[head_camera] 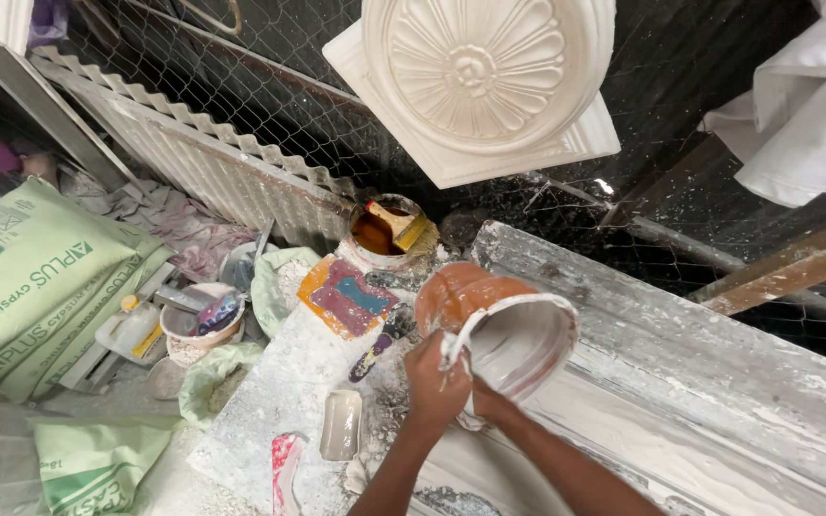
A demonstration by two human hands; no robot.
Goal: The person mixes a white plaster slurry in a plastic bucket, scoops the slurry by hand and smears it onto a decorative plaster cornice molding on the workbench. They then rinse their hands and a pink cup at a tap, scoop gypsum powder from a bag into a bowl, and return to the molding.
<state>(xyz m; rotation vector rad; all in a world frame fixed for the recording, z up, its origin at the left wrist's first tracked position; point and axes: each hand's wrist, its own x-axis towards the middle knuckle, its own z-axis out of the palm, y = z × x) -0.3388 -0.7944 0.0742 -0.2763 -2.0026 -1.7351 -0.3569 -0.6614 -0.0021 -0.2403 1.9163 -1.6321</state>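
Plaster-dusted worktop (279, 382) runs along a wire-mesh fence (270, 86), its far edge crowded by a tin (380, 239) with a brush (402, 227); its near-left part lies more open around a small tray (341, 425). At the worktop's right edge an orange bowl (499, 330) is tilted on its side. The left hand (435, 382) is clamped on its rim; the right hand (489, 403) touches underneath, grip hidden.

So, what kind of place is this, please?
Most likely a plaster-casting workshop. A white moulded rosette panel leans above, green gypsum sacks lie at the left, and the hands tilt an orange bucket coated with white mix over a plaster-crusted bench.
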